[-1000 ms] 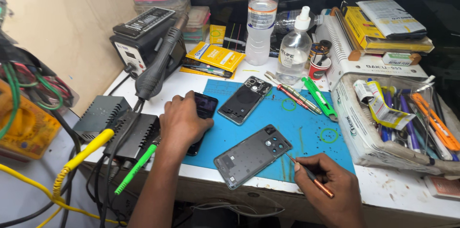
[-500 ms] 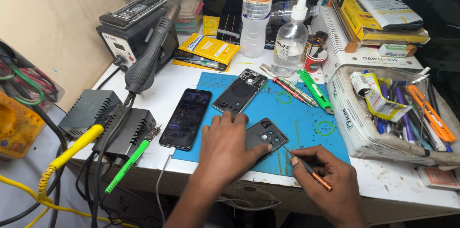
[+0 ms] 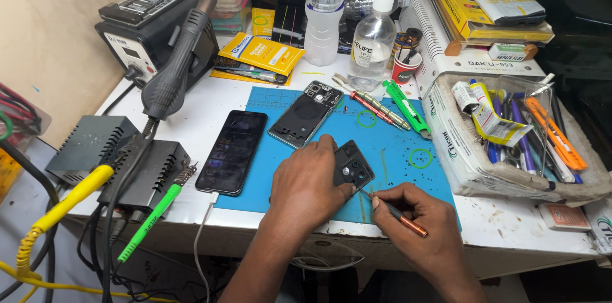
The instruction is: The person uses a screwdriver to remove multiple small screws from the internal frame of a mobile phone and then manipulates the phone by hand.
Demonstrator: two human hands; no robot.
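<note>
Table: white, crowded repair surface against a tan wall; blue work mat spread at the near middle, giving small parts a soft, non-slip bed.
Left hand: palm down, fingers closed over the near end of the dark phone back, pressing it flat on the mat, likely to stop it sliding under the tool.
Right hand: pinching a copper-handled screwdriver like a pen, tip angled up-left and meeting the near right edge of the phone back; low grip, probably for fine control.
Phone back: on the mat, near centre, camera cluster facing up, partly hidden by the left hand.
Black phone: screen up, left of the hands, half on the mat; white cable at its near end.
Open phone frame: farther on the mat, set out of the way.
Spare tools: green and red drivers lying far right on the mat, within reach.
Hot-air station: far left, nozzle parked in its cradle.
Bottles: far edge, upright, clear of the work.
Tray of pens and tubes: right side.
</note>
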